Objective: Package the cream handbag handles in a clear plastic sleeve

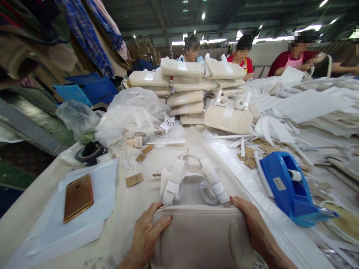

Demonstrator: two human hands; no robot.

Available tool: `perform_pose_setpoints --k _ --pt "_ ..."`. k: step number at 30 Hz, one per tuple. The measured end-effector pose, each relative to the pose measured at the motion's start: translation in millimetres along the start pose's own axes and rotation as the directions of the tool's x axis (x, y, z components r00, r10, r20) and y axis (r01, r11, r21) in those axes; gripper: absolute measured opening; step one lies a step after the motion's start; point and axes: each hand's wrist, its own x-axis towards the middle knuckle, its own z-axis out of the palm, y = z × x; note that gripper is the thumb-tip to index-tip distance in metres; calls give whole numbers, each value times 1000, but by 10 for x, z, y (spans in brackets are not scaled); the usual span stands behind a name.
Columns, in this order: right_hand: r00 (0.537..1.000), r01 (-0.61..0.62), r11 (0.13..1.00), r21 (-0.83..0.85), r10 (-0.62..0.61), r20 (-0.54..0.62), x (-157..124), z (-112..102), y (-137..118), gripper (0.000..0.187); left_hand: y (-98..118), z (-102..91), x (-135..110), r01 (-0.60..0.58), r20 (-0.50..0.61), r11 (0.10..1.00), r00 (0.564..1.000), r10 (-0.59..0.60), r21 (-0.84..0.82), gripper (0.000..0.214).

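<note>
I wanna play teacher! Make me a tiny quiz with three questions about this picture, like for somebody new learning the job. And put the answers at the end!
1. As the worker sees it, where is the phone?
A) right of the bag being handled
B) left of it
C) on top of it

2. True or false: the stacked bags are farther from the worker than that bag.

3. Fill in: the left hand and right hand touch the bag at its opposite ______.

Key: 1. B; 2. true; 3. sides
</note>
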Motion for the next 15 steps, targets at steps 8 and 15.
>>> perform_pose_setpoints --k 8,15 --pt "992 -34 998 52 27 122 -90 -57 47 59 65 22 57 -79 -31 997 996 79 0 39" --pt "999 -27 997 -71 30 44 -40 74 -15 42 51 52 149 -84 -51 995 995 87 61 35"
